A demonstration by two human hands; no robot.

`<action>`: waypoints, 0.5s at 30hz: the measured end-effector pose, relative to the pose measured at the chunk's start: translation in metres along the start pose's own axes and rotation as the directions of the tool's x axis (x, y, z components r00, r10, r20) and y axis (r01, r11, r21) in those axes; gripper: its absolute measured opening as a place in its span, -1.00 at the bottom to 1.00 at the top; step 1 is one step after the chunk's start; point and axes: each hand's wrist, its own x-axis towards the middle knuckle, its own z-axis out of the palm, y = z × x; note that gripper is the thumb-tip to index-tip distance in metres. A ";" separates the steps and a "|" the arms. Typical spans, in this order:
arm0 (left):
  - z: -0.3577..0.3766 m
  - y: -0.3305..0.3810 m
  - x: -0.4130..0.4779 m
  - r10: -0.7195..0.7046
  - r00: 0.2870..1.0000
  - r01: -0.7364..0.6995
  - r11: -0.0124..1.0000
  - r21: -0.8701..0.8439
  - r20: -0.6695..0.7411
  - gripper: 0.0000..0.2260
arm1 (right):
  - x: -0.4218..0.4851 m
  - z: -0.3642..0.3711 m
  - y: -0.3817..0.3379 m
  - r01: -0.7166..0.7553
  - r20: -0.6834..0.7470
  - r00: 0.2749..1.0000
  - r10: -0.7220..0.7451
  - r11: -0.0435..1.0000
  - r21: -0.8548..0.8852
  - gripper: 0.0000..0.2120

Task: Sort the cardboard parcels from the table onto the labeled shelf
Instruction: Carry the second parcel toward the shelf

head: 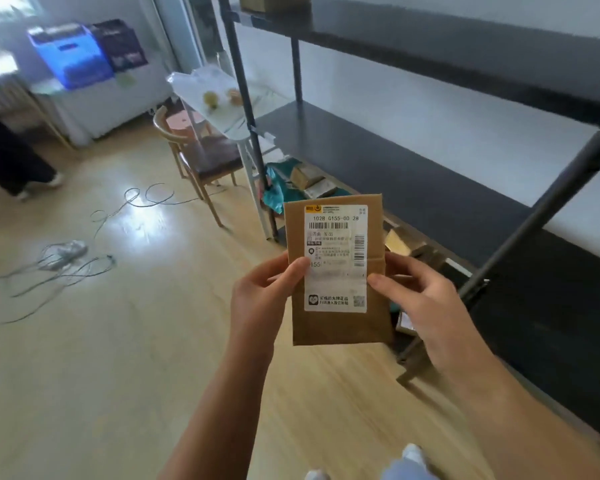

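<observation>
Wooden floor below, shelf [413, 188] right; both hands, left [260, 299] and right [426, 306], grip clamped on upright parcel [340, 327], label facing up, shelf just beyond.

Dark metal shelf rack [413, 188] from twelve to three o'clock, middle board bare. Cardboard parcels [312, 183] on lowest level. Wooden floor [136, 341] at nine o'clock, loose cables [66, 261] sprawled.
</observation>
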 end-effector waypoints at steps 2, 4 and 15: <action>-0.025 0.000 0.010 0.005 0.999 -0.005 1.000 -0.008 -0.045 -0.83 | 0.007 0.026 -0.004 0.010 0.045 0.999 -0.009 1.000 -0.026 -0.62; -0.041 -0.002 0.022 -0.001 0.997 0.000 1.000 -0.012 -0.076 -0.83 | 0.018 0.047 -0.007 0.016 0.073 0.997 -0.012 0.999 -0.046 -0.57; -0.103 0.006 0.158 -0.029 0.982 0.028 1.000 -0.011 -0.187 -0.83 | 0.154 0.150 -0.028 0.026 0.153 0.988 -0.021 0.999 -0.034 -0.56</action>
